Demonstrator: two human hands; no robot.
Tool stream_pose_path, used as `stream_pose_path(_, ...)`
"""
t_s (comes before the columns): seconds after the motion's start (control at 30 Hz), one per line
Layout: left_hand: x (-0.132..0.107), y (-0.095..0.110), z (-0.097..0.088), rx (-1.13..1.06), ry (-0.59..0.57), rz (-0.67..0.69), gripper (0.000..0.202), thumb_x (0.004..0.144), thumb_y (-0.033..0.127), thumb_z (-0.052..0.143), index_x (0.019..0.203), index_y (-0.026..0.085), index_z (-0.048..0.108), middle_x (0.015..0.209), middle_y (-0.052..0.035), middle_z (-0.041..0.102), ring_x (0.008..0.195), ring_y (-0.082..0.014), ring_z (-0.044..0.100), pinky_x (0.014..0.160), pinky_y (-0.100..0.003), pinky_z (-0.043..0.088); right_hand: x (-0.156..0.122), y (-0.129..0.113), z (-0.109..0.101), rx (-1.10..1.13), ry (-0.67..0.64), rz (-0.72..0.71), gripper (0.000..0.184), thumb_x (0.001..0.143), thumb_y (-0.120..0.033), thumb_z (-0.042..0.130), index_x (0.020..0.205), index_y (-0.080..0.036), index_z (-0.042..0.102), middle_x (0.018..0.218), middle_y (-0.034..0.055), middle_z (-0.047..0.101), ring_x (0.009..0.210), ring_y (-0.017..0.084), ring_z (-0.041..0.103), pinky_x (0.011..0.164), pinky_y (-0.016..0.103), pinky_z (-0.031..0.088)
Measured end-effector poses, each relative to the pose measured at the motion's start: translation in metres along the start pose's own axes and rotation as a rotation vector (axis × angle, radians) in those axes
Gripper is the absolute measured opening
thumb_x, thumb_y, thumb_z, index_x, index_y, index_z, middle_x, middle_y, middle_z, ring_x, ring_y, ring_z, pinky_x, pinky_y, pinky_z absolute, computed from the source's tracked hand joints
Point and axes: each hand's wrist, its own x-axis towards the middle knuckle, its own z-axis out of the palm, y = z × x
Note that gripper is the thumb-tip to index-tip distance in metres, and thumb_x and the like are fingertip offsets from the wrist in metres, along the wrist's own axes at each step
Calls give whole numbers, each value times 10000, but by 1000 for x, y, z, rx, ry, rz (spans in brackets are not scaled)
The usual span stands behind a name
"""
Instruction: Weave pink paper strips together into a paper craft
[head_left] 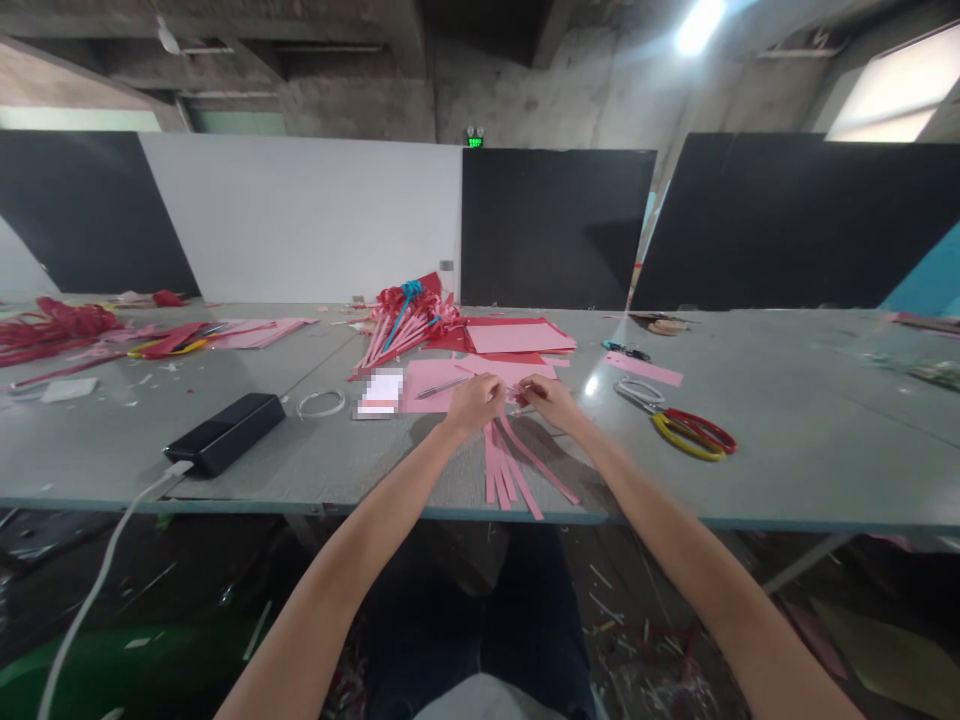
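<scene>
Curling their fingers, the left hand (480,398) and right hand (549,396) sit over the pink sheet (420,374), close together with a narrow gap between them; whether either clamps the pink strips (501,465) I cannot tell; those strips fan out on the sheet's near side, toward the table (810,430) edge; a pen (441,387) lies on the sheet; scissors (663,415) lie right of it, a black box (225,432) well left.
</scene>
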Motion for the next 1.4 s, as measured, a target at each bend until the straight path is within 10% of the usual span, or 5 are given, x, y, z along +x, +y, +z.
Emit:
stream_pose_path(1.07, 5, -4, 3, -554, 15, -151, 268, 742, 169, 559, 996, 169, 475, 717, 34, 576, 630, -106, 531, 618, -219, 390, 3, -1, -9, 69, 154, 47, 233, 739, -251, 549, 920, -191, 682, 903, 60, 714, 780, 170, 659, 701, 301, 519)
stream_pose_path(1.4, 9, -3, 2, -757, -61, -181, 35, 693, 119, 557, 715, 146, 556, 672, 21, 592, 638, -102, 561, 618, -219, 418, 3, -1, -8, 97, 172, 60, 175, 679, -317, 612, 790, -183, 627, 784, 42, 668, 698, 161, 616, 626, 292, 489)
